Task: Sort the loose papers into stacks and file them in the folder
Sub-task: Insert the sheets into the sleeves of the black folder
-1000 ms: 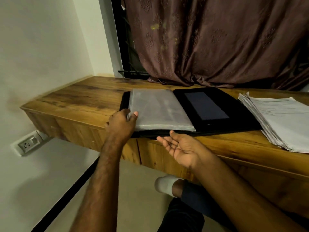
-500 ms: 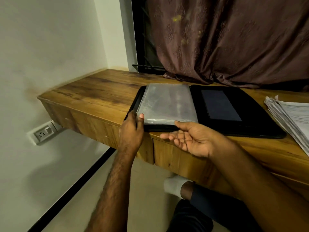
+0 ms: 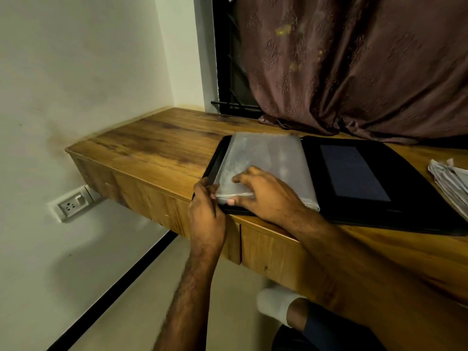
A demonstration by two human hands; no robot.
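A black folder (image 3: 354,173) lies open on the wooden desk (image 3: 157,148). Its left half carries a thick stack of clear plastic sleeves (image 3: 266,153). My left hand (image 3: 206,211) grips the near left corner of the folder and sleeves, fingers curled at the edge. My right hand (image 3: 263,191) pinches the near corner of the sleeves, thumb under the edge and fingers on top. The loose papers (image 3: 450,183) lie in a pile at the far right, cut off by the frame edge.
A brown curtain (image 3: 354,67) hangs behind the desk and touches its back edge. White wall on the left carries a socket (image 3: 72,205) below the desk. My leg and white sock (image 3: 276,302) show under the desk front.
My right hand turned from palm-up in front of the desk to palm-down on the sleeves' near corner. The view shifted left, so most of the paper pile left the frame.
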